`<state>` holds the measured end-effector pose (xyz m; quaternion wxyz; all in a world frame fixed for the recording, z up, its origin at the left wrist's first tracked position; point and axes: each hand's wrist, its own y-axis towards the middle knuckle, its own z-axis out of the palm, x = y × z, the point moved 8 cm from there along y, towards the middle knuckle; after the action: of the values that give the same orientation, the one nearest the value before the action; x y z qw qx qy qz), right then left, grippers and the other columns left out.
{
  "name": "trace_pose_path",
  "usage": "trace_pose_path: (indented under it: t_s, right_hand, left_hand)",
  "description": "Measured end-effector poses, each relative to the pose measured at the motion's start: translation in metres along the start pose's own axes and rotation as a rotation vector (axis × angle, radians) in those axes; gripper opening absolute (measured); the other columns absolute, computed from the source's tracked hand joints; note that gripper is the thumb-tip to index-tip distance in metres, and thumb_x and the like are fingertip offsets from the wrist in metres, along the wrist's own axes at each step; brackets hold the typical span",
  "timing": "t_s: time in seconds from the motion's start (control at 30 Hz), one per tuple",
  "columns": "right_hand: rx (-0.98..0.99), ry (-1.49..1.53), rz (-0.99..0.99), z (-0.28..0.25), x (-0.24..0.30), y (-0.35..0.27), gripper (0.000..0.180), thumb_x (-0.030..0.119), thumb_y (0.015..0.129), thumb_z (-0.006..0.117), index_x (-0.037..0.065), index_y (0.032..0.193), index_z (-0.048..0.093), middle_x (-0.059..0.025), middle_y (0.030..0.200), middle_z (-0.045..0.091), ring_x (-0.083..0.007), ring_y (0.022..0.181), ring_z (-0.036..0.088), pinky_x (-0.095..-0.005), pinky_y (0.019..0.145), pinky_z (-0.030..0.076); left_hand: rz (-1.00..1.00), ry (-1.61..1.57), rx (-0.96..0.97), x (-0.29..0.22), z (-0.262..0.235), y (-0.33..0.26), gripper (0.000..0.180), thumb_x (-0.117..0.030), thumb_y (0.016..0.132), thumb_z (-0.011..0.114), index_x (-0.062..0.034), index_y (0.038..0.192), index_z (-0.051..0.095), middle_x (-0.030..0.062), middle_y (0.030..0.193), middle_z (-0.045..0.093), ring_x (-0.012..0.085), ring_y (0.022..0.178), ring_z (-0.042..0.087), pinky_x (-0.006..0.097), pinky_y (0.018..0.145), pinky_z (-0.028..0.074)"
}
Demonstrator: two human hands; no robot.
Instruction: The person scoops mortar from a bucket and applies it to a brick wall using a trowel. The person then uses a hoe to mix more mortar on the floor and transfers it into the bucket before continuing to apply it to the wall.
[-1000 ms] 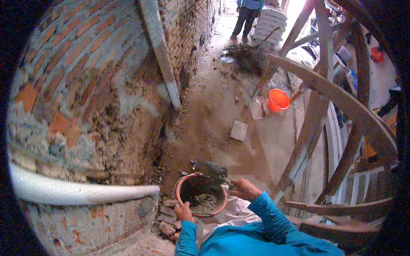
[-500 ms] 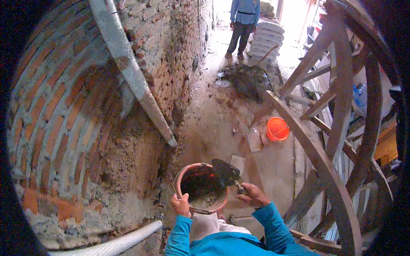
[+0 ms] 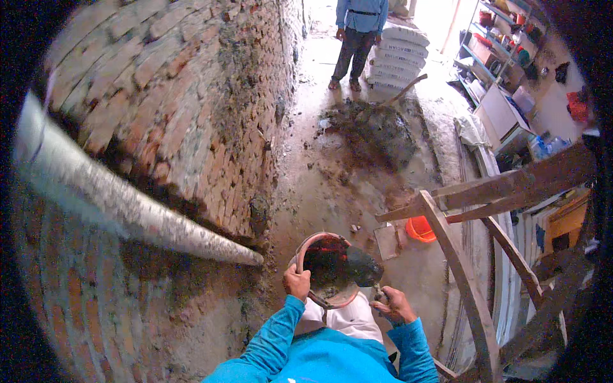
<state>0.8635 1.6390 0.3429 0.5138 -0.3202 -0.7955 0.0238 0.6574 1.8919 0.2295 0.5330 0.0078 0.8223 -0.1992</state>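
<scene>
The brick wall is orange-red with grey mortar joints — a running pattern. The pan has a reddish rim and dark grey mortar inside. The sleeves are bright blue — the bucket orange, the stacked sacks white.

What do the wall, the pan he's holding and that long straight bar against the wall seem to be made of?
The wall looks like red fired brick with rough grey mortar joints and smears. The pan, gripped by the left hand, seems rubber or plastic: a dull reddish rim caked with grey mortar. The bar looks like pale metal, perhaps aluminium, with a mortar-dusted sheen.
</scene>
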Motion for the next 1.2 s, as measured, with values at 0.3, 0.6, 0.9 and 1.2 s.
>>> trace_pose_path:
  t_s: [0.3, 0.6, 0.9, 1.2]
  right_hand:
    - [-0.129, -0.09, 0.134, -0.061, 0.002, 0.227, 0.04, 0.039, 0.079, 0.077, 0.0, 0.081, 0.068, -0.0204, 0.071, 0.066, -0.0331, 0.064, 0.065, -0.0427, 0.061, 0.05]
    - [-0.099, -0.163, 0.175, -0.145, 0.001, 0.482, 0.048, 0.047, 0.079, 0.075, 0.002, 0.09, 0.064, -0.0251, 0.088, 0.066, -0.0429, 0.081, 0.064, -0.0498, 0.069, 0.05]
    - [-0.105, -0.361, 0.251, -0.207, -0.004, 0.681, 0.042, 0.047, 0.079, 0.074, 0.008, 0.093, 0.067, -0.0215, 0.077, 0.067, -0.043, 0.073, 0.065, -0.0516, 0.063, 0.05]
    - [0.162, -0.526, 0.532, -0.138, -0.178, 0.91, 0.045, 0.041, 0.082, 0.068, 0.005, 0.107, 0.062, -0.0238, 0.096, 0.066, -0.0437, 0.092, 0.063, -0.0518, 0.08, 0.05]
  left_hand:
    - [0.105, -0.036, 0.096, -0.107, 0.118, 0.214, 0.015, -0.01, 0.072, 0.066, 0.0011, 0.081, 0.066, 0.0069, 0.068, 0.063, 0.0165, 0.061, 0.056, 0.037, 0.06, 0.047]
    - [0.067, 0.044, 0.039, -0.194, 0.233, 0.422, 0.013, -0.012, 0.074, 0.066, -0.0001, 0.077, 0.062, 0.008, 0.06, 0.054, 0.0163, 0.057, 0.052, 0.038, 0.055, 0.044]
    - [0.19, 0.253, 0.085, -0.22, 0.37, 0.633, 0.024, -0.015, 0.076, 0.065, -0.0001, 0.093, 0.068, 0.0199, 0.08, 0.068, 0.0319, 0.074, 0.066, 0.042, 0.07, 0.051]
    - [0.021, 0.466, 0.222, -0.019, 0.575, 0.876, 0.031, -0.018, 0.074, 0.071, -0.0019, 0.1, 0.07, 0.0227, 0.089, 0.068, 0.0346, 0.084, 0.066, 0.044, 0.076, 0.052]
